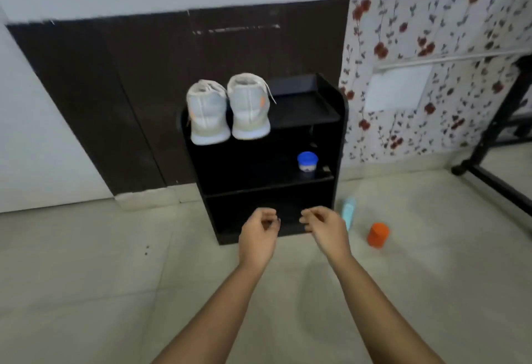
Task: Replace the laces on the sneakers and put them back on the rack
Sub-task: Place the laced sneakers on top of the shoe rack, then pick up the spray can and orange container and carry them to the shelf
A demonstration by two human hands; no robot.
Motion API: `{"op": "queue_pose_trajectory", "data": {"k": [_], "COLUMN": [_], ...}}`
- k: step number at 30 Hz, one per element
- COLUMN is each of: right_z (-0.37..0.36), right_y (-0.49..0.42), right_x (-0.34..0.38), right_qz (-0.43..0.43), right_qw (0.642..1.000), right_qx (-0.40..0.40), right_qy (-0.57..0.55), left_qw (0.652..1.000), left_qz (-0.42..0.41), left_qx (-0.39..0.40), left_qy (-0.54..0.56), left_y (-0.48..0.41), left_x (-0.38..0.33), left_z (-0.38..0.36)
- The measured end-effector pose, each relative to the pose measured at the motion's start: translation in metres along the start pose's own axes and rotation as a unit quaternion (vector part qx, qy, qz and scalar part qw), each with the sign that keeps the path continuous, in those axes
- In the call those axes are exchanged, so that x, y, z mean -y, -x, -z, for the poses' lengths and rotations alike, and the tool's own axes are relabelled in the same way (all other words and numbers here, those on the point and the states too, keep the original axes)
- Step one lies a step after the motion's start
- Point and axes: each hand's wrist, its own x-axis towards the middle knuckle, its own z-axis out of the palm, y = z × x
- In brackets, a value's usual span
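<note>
Sneakers (207,113) side by side on top shelf of black rack (305,110), heels at front edge. Heels face viewer, toes point at wall; long axes run front to back. Left hand (257,237) and right hand (324,228) low before rack, fingers loosely curled, nothing seen held. Risk: loose lace (270,93) dangling off one shoe may snag; careless grab could tip shoes off edge to floor.

We see two pale sneakers (250,107) side by side on the left of a black rack's (305,104) top shelf, heels toward us. A blue-lidded jar (307,161) sits on the middle shelf. Our left hand (259,234) and right hand (325,228) hover near the lowest shelf, fingers loosely curled, seemingly holding nothing, though blur hides detail.
</note>
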Motion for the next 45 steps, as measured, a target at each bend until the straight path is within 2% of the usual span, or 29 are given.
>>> {"op": "queue_pose_trajectory", "data": {"k": [3,6,11,17,22,26,30,34,37,39,41,42,45], "right_z": [0.015,0.025,0.023,-0.007,-0.010,-0.004,0.001,0.008,0.020,0.032,0.049,0.057,0.075], "right_y": [0.011,-0.009,-0.070,-0.143,-0.160,-0.109,-0.042,-0.005,0.000,-0.021,-0.066,-0.093,-0.167], "right_x": [-0.072,-0.132,-0.164,-0.198,-0.229,-0.224,-0.219,-0.209,-0.206,-0.217,-0.231,-0.241,-0.256], "right_qz": [-0.114,-0.187,-0.238,-0.277,-0.323,-0.330,-0.300,-0.276,-0.238,-0.203,-0.162,-0.147,-0.182], "right_qw": [0.993,0.981,0.960,0.942,0.939,0.940,0.938,0.942,0.964,0.977,0.971,0.963,0.933], "right_qx": [0.014,0.000,-0.018,-0.019,-0.007,-0.052,-0.035,0.027,0.046,-0.048,-0.156,-0.165,-0.098], "right_qy": [0.004,0.046,0.143,0.188,0.114,-0.073,-0.171,-0.189,-0.114,-0.034,0.086,0.157,0.296], "left_qw": [0.987,0.967,0.950,0.939,0.941,0.941,0.917,0.885,0.893,0.899,0.906,0.910,0.914], "left_qz": [0.122,0.203,0.259,0.287,0.282,0.277,0.309,0.340,0.333,0.317,0.285,0.270,0.239], "left_qx": [0.072,0.099,0.110,0.152,0.157,0.168,0.247,0.311,0.288,0.296,0.312,0.316,0.328], "left_qy": [0.075,0.114,0.135,0.116,0.100,0.092,0.051,0.068,0.087,0.063,0.023,0.019,0.026], "left_y": [0.015,0.013,-0.009,-0.042,-0.061,-0.074,-0.072,-0.060,-0.052,-0.049,-0.045,-0.044,-0.049], "left_x": [0.030,0.041,0.051,0.072,0.097,0.105,0.101,0.098,0.100,0.099,0.095,0.095,0.087], "left_z": [-0.037,-0.064,-0.087,-0.105,-0.124,-0.153,-0.189,-0.209,-0.210,-0.202,-0.189,-0.182,-0.166]}}
